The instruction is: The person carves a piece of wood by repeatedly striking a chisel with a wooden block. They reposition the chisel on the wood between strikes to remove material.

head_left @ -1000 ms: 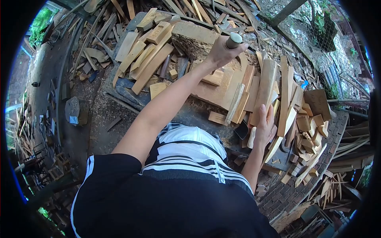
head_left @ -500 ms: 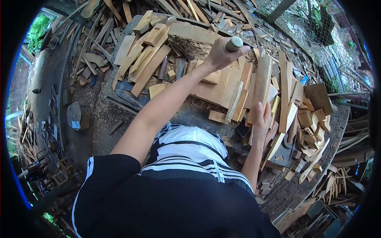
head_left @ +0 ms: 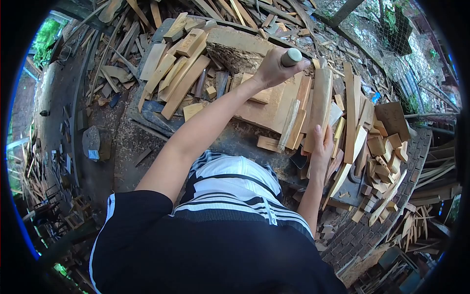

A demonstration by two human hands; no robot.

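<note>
My left hand is closed around an upright round handle with a pale green end. Whatever lies below that handle is hidden by the hand. To the right, my right hand has its fingers and thumb around the lower end of a long wooden board. The board stands tilted, its upper end just right of the handle and apart from it. Left of the board lies a broad wooden block with narrow offcuts on it.
Curved wooden pieces are stacked at the bench's left. Right of my right hand, long strips and a heap of small blocks crowd the edge. A thick, rough-cut timber lies behind. Scrap wood covers the ground beyond.
My left hand and the handle have shifted slightly right and down. My right hand and the board have moved a little left, showing more of a yellowish strip beside the hand.
</note>
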